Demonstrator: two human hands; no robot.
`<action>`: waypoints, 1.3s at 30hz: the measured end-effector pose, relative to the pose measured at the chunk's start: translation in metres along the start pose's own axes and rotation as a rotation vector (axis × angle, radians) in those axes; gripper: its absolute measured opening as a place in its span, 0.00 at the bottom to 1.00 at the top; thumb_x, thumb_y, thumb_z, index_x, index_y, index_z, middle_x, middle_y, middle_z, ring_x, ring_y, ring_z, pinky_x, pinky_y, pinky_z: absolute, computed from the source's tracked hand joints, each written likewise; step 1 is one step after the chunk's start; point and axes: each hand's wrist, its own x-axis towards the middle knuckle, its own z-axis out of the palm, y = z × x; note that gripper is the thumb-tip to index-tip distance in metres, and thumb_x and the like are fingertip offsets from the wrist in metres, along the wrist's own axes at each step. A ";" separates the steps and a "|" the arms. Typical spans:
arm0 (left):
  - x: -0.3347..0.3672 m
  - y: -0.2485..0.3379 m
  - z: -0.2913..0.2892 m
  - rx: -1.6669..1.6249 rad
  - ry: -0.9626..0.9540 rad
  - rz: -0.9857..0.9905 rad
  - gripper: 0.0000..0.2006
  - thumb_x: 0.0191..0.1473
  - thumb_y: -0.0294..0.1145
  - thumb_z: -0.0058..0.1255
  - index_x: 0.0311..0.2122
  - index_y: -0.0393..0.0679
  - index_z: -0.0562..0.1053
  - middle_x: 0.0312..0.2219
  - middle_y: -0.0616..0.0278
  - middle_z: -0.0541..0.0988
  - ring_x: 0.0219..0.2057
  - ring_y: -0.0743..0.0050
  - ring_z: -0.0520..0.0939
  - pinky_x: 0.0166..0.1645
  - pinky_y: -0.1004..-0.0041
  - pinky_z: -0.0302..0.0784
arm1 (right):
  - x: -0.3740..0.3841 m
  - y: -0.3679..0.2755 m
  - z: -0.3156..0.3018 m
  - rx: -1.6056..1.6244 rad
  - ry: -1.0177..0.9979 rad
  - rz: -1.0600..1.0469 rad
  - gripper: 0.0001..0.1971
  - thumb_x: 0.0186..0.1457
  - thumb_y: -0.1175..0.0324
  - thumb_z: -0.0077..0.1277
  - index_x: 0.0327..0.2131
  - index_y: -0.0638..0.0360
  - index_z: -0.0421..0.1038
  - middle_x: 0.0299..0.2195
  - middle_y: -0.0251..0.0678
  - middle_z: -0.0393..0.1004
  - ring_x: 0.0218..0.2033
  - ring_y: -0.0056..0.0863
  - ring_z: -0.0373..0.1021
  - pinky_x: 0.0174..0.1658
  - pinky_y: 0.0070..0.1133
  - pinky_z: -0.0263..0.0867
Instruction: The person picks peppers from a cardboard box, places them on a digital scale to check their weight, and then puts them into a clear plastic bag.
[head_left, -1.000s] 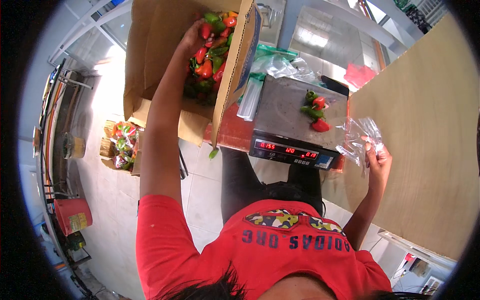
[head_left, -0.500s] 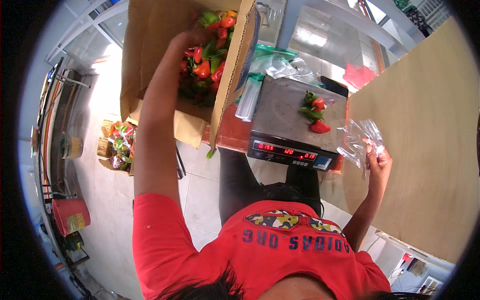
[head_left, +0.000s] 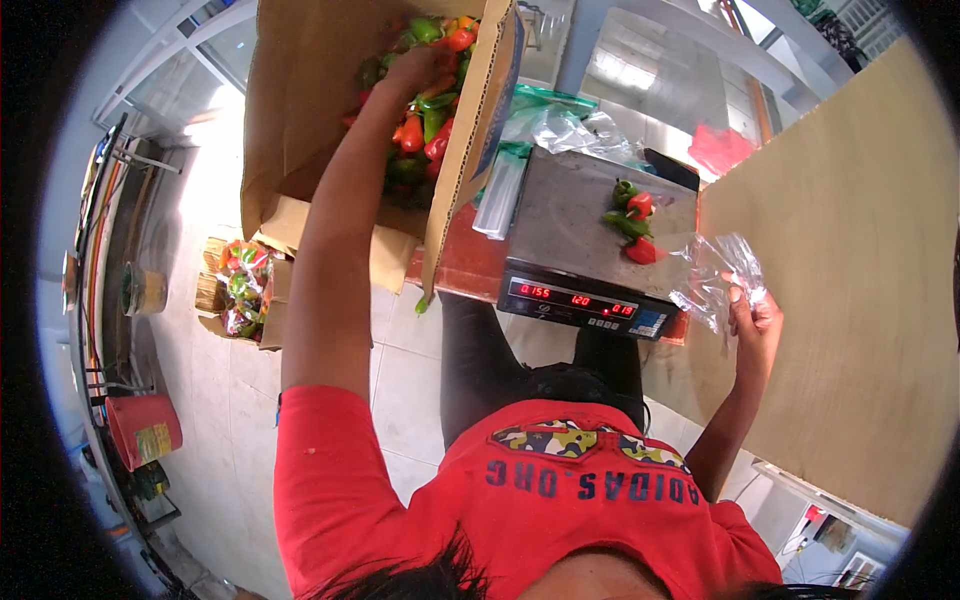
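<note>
We see left hand [head_left: 425,62] buried among peppers [head_left: 425,130] in cardboard box [head_left: 300,110], grip unclear. Right hand [head_left: 752,310] pinches clear plastic bag [head_left: 715,275] beside weighing scale [head_left: 590,235] bearing few peppers; small crate [head_left: 240,290] on floor.

The box [head_left: 300,110] is rough brown cardboard. The peppers [head_left: 425,125] look shiny and smooth. The scale [head_left: 585,215] has a dull metal top. The bag [head_left: 715,275] is thin, crinkly clear plastic.

Pale tiled floor [head_left: 400,380] in bright daylight, a red bucket [head_left: 143,428] at left, plywood panel [head_left: 850,300] at right
</note>
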 end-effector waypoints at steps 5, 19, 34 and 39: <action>0.017 0.106 -0.015 0.054 -0.031 -0.215 0.16 0.52 0.43 0.44 0.46 0.57 0.71 0.41 0.54 0.77 0.43 0.55 0.78 0.43 0.58 0.74 | -0.010 0.010 -0.015 -0.064 0.101 0.067 0.11 0.56 0.65 0.51 0.40 0.58 0.75 0.15 0.16 0.55 0.17 0.07 0.49 0.21 0.12 0.44; -0.040 -0.051 -0.002 -0.712 -0.343 -0.225 0.18 0.51 0.38 0.52 0.46 0.42 0.72 0.35 0.58 0.77 0.29 0.66 0.78 0.34 0.66 0.76 | -0.006 0.011 -0.010 0.025 0.070 0.061 0.11 0.56 0.65 0.50 0.40 0.58 0.75 0.16 0.16 0.55 0.18 0.07 0.49 0.21 0.12 0.44; 0.011 0.020 -0.017 -0.131 0.346 0.046 0.18 0.50 0.38 0.49 0.47 0.45 0.70 0.40 0.47 0.76 0.41 0.46 0.77 0.45 0.57 0.72 | -0.012 0.003 -0.012 -0.018 0.071 0.030 0.12 0.55 0.63 0.53 0.39 0.58 0.75 0.16 0.17 0.58 0.17 0.07 0.51 0.20 0.11 0.46; 0.036 -0.003 0.010 0.021 0.076 0.094 0.16 0.49 0.41 0.50 0.43 0.49 0.72 0.40 0.53 0.77 0.41 0.54 0.79 0.41 0.58 0.74 | -0.013 -0.008 -0.012 -0.001 0.025 -0.009 0.12 0.54 0.62 0.53 0.39 0.57 0.76 0.17 0.18 0.62 0.18 0.08 0.54 0.20 0.11 0.48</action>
